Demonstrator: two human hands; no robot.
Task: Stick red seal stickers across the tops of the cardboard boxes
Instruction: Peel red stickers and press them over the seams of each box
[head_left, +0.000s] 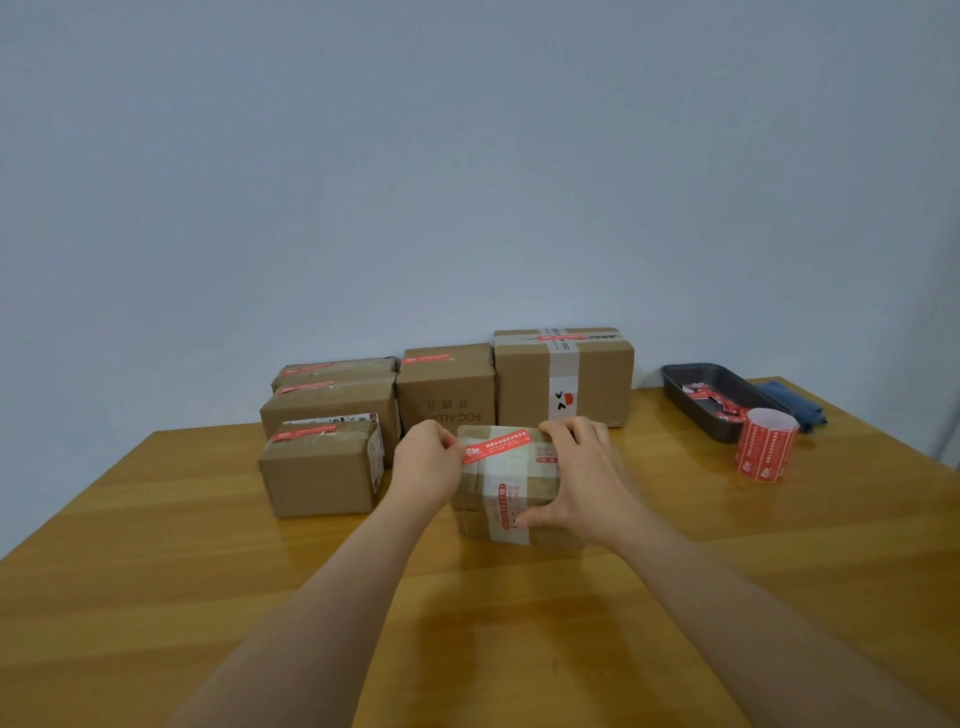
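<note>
On table centre: small box (511, 493), red sticker (496, 445) lying across its top. Left hand (427, 462) pinches the sticker's left end; right hand (576, 480), fingers spread, grips the box. Advice: press flat from the middle outward, avoiding creases.

My wooden table (675, 597) runs back to a plain pale wall (467, 156). On the table's far right corner sits a dark tray (691, 397), and just behind the tray lies what looks like a folded blue cloth (797, 402).
</note>
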